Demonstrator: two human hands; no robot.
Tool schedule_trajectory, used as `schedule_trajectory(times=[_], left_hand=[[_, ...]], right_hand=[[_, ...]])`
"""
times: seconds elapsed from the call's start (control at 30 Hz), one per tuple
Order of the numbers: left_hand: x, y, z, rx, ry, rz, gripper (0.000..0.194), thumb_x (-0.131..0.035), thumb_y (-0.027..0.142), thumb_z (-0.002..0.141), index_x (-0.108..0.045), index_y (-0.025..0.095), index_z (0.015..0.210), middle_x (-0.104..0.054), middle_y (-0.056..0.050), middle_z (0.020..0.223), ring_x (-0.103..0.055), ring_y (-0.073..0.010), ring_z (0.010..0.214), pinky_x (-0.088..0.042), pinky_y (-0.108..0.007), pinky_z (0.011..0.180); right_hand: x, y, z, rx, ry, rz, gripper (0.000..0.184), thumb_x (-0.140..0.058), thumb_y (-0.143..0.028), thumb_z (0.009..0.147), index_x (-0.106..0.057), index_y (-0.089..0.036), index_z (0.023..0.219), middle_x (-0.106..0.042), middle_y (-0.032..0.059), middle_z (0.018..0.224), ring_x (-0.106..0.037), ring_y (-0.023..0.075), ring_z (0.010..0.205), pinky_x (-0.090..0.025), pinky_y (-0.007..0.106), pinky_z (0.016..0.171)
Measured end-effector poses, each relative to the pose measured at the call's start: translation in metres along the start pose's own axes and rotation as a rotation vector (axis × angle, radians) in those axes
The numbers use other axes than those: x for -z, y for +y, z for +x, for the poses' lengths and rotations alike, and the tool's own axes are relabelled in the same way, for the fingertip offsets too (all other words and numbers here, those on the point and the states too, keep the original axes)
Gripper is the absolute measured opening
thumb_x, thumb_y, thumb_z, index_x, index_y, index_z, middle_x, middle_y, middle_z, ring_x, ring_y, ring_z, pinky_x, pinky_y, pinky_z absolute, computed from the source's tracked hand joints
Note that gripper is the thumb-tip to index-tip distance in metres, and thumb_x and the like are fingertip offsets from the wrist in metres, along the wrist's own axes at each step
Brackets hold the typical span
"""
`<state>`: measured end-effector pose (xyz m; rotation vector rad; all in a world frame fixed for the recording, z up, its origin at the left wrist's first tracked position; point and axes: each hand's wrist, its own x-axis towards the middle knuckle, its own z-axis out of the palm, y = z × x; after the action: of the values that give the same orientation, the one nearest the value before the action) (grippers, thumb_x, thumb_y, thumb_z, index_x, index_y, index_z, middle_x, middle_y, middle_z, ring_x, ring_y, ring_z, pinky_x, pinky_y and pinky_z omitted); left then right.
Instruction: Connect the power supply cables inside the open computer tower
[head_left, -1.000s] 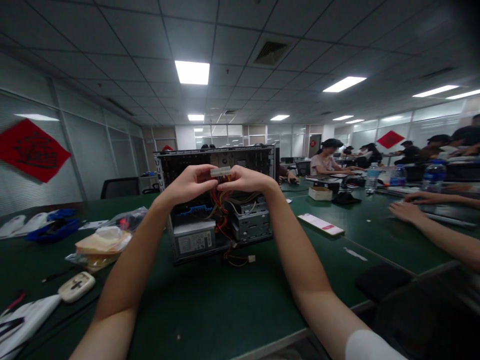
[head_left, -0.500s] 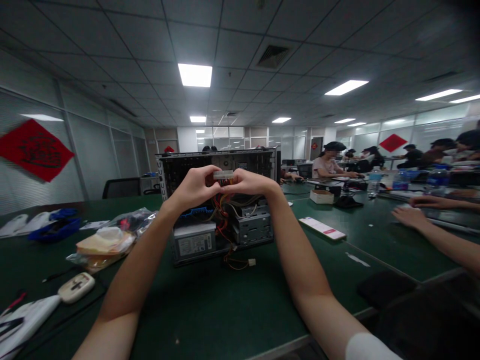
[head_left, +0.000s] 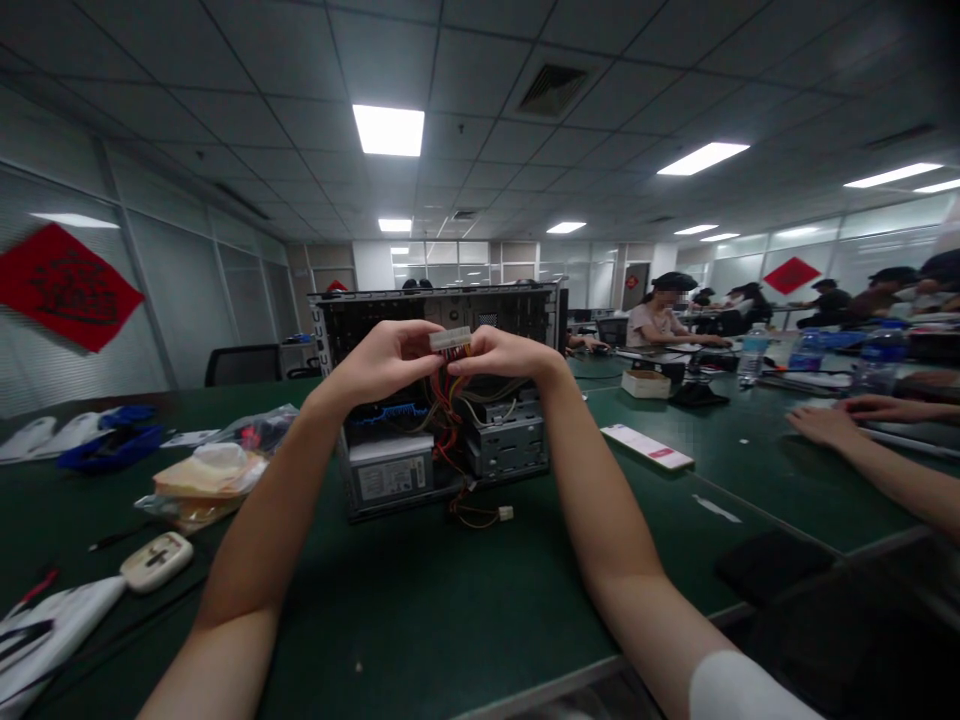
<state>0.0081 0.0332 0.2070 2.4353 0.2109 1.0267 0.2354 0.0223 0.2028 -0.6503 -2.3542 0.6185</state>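
Observation:
Both hands are raised before an open computer case [head_left: 559, 330]. A white multi-pin power connector [head_left: 450, 339], with red, yellow and orange wires [head_left: 444, 400] running down from it, is between them. My left hand [head_left: 379, 362] has its thumb and fingers curled at the connector's left end. On the other side my right hand [head_left: 514, 357] pinches the connector and its wires near the right end. Low in the case sits the power supply [head_left: 391, 475], left of a metal drive cage [head_left: 510, 447]. A small white plug [head_left: 505, 513] on thin wires lies on the table in front.
A phone [head_left: 646, 447] lies to the right, near a small open box [head_left: 645, 384]. Bagged items [head_left: 214, 475], a white earbud case [head_left: 156, 562] and blue things [head_left: 112, 445] are on the left. A co-worker's hands [head_left: 832, 422] rest at the right; other people sit farther back.
The connector has tilted slightly, its right end now higher, and more of it shows between my fingers. My right thumb has moved a little apart from my left thumb. The view has shifted slightly.

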Motion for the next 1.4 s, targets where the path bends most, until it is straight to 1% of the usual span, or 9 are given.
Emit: schedule_trajectory(times=[0.13,0.27,0.37,0.57,0.77,0.93,1.0,1.23,1.4], left_hand=[[0.001,-0.004,0.001,0.017,-0.067,-0.085,0.037,-0.077,0.029,0.080,-0.069,0.011,0.111,-0.076,-0.011,0.102,-0.073,-0.0258,0.097,-0.058,-0.039,0.089],[-0.002,-0.005,0.003,0.040,-0.024,-0.127,0.043,-0.079,0.028,0.076,-0.068,0.010,0.114,-0.076,-0.012,0.105,-0.073,-0.0257,0.097,-0.058,-0.038,0.089],[-0.005,-0.002,0.003,0.057,0.004,-0.117,0.043,-0.078,0.027,0.075,-0.069,0.008,0.113,-0.076,-0.011,0.103,-0.073,-0.0253,0.096,-0.058,-0.036,0.088],[-0.007,0.001,0.002,0.027,0.041,0.016,0.038,-0.073,0.023,0.075,-0.071,0.009,0.111,-0.076,-0.009,0.097,-0.073,-0.0237,0.088,-0.058,-0.032,0.078],[-0.009,-0.002,0.004,-0.013,0.039,0.069,0.040,-0.069,0.023,0.076,-0.069,0.009,0.113,-0.075,-0.008,0.098,-0.072,-0.0234,0.089,-0.058,-0.032,0.078],[-0.010,-0.002,0.005,-0.043,0.116,0.284,0.037,-0.064,0.021,0.075,-0.070,0.010,0.110,-0.074,-0.007,0.094,-0.070,-0.0215,0.083,-0.056,-0.029,0.072],[-0.010,-0.005,0.005,-0.053,0.118,0.300,0.035,-0.063,0.021,0.075,-0.070,0.011,0.109,-0.073,-0.006,0.092,-0.069,-0.0209,0.082,-0.056,-0.029,0.073],[-0.014,-0.011,0.007,-0.026,0.094,0.097,0.033,-0.064,0.020,0.072,-0.067,0.011,0.104,-0.072,-0.005,0.092,-0.070,-0.0198,0.082,-0.055,-0.028,0.072],[-0.010,-0.002,0.005,0.015,0.010,-0.082,0.033,-0.070,0.020,0.069,-0.063,0.011,0.101,-0.072,-0.006,0.092,-0.071,-0.0193,0.085,-0.056,-0.029,0.075]], right_hand=[[0.004,-0.005,-0.005,-0.027,-0.007,-0.065,0.030,-0.071,-0.041,0.087,-0.078,-0.012,0.081,-0.070,0.0018,0.070,-0.063,0.0133,0.067,-0.052,0.025,0.064],[0.004,-0.004,-0.006,-0.031,0.018,-0.076,0.033,-0.072,-0.043,0.086,-0.077,-0.011,0.082,-0.070,0.0015,0.069,-0.059,0.0118,0.063,-0.049,0.025,0.062],[0.003,-0.004,-0.005,-0.033,0.010,-0.063,0.033,-0.072,-0.042,0.085,-0.078,-0.009,0.086,-0.073,0.0042,0.075,-0.061,0.0119,0.065,-0.050,0.025,0.065],[0.003,-0.010,-0.007,-0.043,0.000,-0.116,0.033,-0.070,-0.040,0.087,-0.078,-0.009,0.085,-0.073,0.0043,0.074,-0.060,0.0112,0.064,-0.048,0.023,0.063],[0.004,-0.020,-0.012,-0.088,0.008,-0.175,0.035,-0.068,-0.042,0.088,-0.077,-0.009,0.082,-0.069,0.0024,0.069,-0.058,0.0105,0.062,-0.044,0.021,0.059],[0.002,-0.022,-0.011,-0.097,0.038,-0.211,0.036,-0.069,-0.044,0.086,-0.077,-0.010,0.078,-0.068,0.0023,0.066,-0.056,0.0101,0.060,-0.043,0.021,0.056],[0.002,-0.022,-0.010,-0.091,0.038,-0.216,0.035,-0.069,-0.043,0.086,-0.077,-0.010,0.078,-0.066,0.0013,0.063,-0.055,0.0096,0.058,-0.042,0.020,0.055],[0.001,-0.017,-0.009,-0.051,0.005,-0.156,0.030,-0.069,-0.038,0.088,-0.077,-0.010,0.086,-0.070,0.0026,0.072,-0.059,0.0101,0.063,-0.048,0.021,0.061],[-0.001,-0.008,-0.006,0.017,-0.014,-0.076,0.029,-0.070,-0.039,0.089,-0.076,-0.011,0.089,-0.070,0.0022,0.077,-0.061,0.0110,0.068,-0.052,0.023,0.067]])
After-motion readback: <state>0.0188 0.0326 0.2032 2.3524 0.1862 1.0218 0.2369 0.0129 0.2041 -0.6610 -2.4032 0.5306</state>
